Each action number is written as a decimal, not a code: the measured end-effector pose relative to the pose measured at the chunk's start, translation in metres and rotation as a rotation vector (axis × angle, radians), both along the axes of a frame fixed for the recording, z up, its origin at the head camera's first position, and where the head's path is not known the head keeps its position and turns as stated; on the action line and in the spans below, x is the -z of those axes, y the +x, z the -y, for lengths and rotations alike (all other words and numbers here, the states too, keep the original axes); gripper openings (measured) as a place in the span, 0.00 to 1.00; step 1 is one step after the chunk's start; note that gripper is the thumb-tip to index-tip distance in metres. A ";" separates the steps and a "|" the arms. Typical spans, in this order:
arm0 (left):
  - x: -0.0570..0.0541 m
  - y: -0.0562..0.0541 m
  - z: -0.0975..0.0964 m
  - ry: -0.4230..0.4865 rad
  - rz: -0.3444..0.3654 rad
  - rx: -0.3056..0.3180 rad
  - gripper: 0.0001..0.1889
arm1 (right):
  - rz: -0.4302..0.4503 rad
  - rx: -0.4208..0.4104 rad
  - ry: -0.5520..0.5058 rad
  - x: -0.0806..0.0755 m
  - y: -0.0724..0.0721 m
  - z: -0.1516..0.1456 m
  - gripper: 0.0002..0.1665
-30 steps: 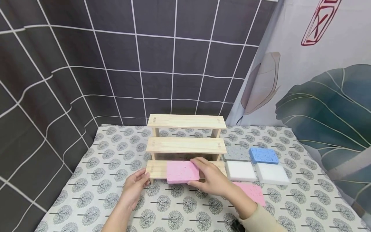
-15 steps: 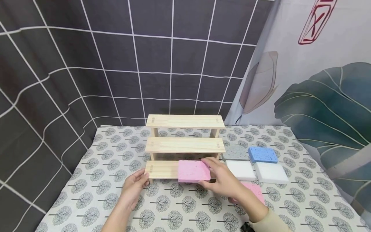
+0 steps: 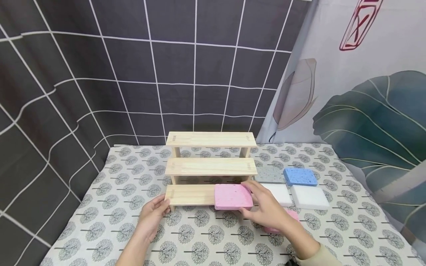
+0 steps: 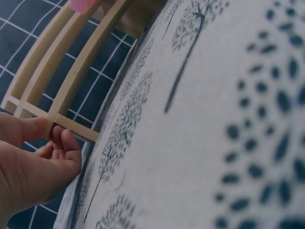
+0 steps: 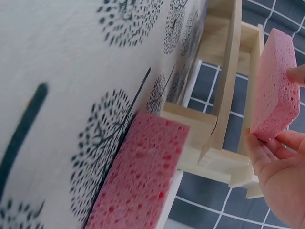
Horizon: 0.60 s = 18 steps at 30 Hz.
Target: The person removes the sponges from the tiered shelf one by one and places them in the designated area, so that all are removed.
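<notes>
A three-tier wooden shelf stand (image 3: 211,167) rises in steps on the patterned cloth. My left hand (image 3: 151,216) pinches the left end of its lowest step; in the left wrist view, thumb and curled fingers close on that wooden corner. My right hand (image 3: 267,208) grips a pink sponge (image 3: 233,195) by its right edge, over the right part of the lowest step. In the right wrist view the sponge (image 5: 274,90) is between thumb and fingers. A second pink sponge (image 5: 143,174) lies on the cloth, partly hidden by the right forearm in the head view.
Right of the stand lie a grey sponge (image 3: 269,174), a blue sponge (image 3: 300,177) and two white sponges, one (image 3: 309,197) fully in sight and the other (image 3: 277,194) partly behind my right hand. A dark gridded curtain (image 3: 176,62) hangs behind the table.
My right hand has slid the pink sponge rightward along the lowest step, from its middle to near the right end. The left hand keeps its hold at the left end.
</notes>
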State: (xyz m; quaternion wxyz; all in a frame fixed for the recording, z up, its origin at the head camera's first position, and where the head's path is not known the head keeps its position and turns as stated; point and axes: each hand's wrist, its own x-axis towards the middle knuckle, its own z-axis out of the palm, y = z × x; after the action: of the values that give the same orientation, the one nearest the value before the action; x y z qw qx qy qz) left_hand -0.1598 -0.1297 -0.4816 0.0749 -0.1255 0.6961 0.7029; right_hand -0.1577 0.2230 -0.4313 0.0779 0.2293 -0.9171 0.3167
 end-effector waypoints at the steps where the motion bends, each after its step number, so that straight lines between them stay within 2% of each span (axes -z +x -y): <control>1: 0.000 0.000 0.000 0.001 -0.002 0.000 0.27 | -0.003 0.000 0.001 0.000 0.001 -0.002 0.47; 8: -0.001 0.001 0.000 0.006 -0.010 -0.002 0.27 | -0.041 0.004 0.003 0.004 0.005 -0.014 0.47; 12: -0.001 0.001 0.000 0.005 -0.007 -0.003 0.27 | -0.029 0.015 -0.013 0.008 0.008 -0.022 0.48; 14: -0.001 0.001 -0.001 0.006 -0.005 -0.003 0.27 | -0.012 0.016 -0.038 0.009 0.010 -0.025 0.48; 18: -0.001 0.000 -0.001 0.009 -0.003 -0.004 0.27 | 0.099 0.023 -0.113 0.008 0.015 -0.032 0.50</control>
State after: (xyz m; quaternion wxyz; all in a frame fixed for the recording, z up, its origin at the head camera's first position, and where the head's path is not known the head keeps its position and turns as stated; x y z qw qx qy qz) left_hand -0.1595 -0.1291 -0.4807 0.0727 -0.1254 0.6928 0.7064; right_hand -0.1426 0.2547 -0.4398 0.0489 0.1981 -0.9030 0.3781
